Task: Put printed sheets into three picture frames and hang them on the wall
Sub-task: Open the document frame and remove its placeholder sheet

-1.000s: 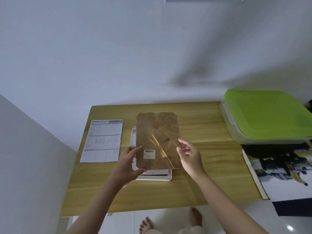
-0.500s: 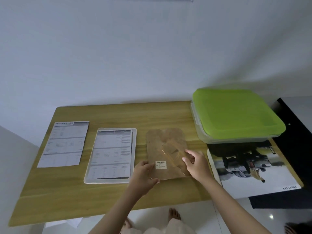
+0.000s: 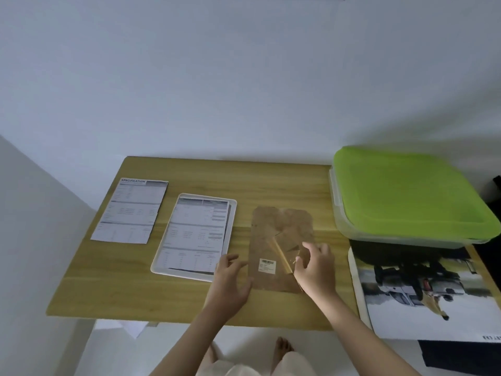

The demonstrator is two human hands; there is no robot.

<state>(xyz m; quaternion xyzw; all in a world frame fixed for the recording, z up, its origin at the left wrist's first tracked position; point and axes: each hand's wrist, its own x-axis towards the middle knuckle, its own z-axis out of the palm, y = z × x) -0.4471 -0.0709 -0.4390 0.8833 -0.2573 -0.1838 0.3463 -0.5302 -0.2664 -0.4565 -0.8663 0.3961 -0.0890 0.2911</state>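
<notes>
Wooden table [image 3: 141, 289] against white wall [image 3: 217, 77]

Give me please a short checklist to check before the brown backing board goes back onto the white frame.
1. Printed sheet lies inside the white frame: ok.
2. Sheet sits straight in the frame: cannot tell; its right edge looks slightly off.
3. Backing board is free of the frame, flat on the table: ok.
4. Board is held for lifting: not ok; the left hand only touches its edge and the right hand rests on top.
5. Stand flap on the board is folded flat: cannot tell.
6. Second sheet is clear of the frame: ok.
</notes>
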